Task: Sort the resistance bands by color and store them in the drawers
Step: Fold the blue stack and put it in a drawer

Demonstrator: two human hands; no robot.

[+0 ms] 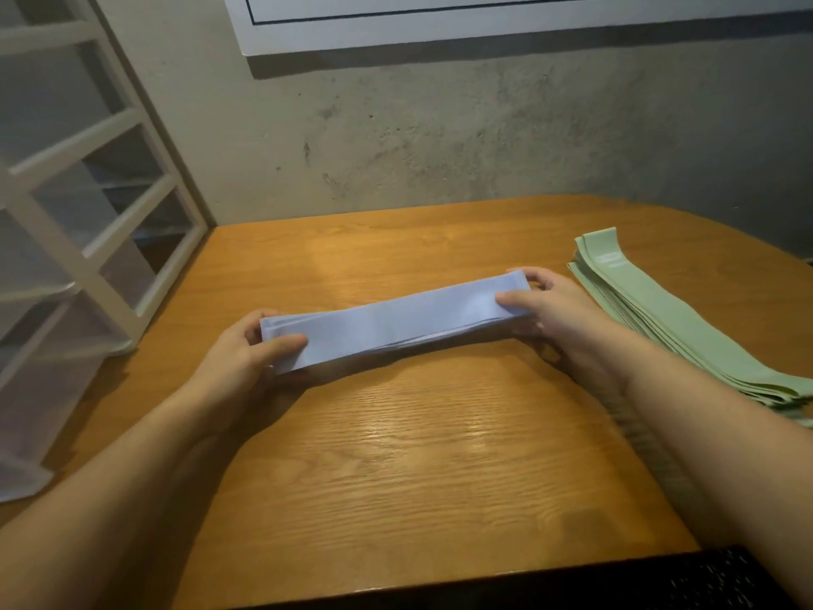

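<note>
A flat stack of light blue resistance bands (396, 321) is held just above the wooden table (418, 455), running from lower left to upper right. My left hand (246, 350) grips its left end, thumb on top and fingers underneath. My right hand (550, 308) grips the right end the same way. A stack of pale green bands (686, 328) lies on the table at the right, apart from my right hand. The white drawer unit (83, 222) with translucent drawers stands at the table's left edge.
A grey concrete wall (440, 134) rises behind the table, with a white panel (484, 19) mounted high on it. The table's front edge (440, 583) borders a dark area. Bare wood shows in front of the blue stack.
</note>
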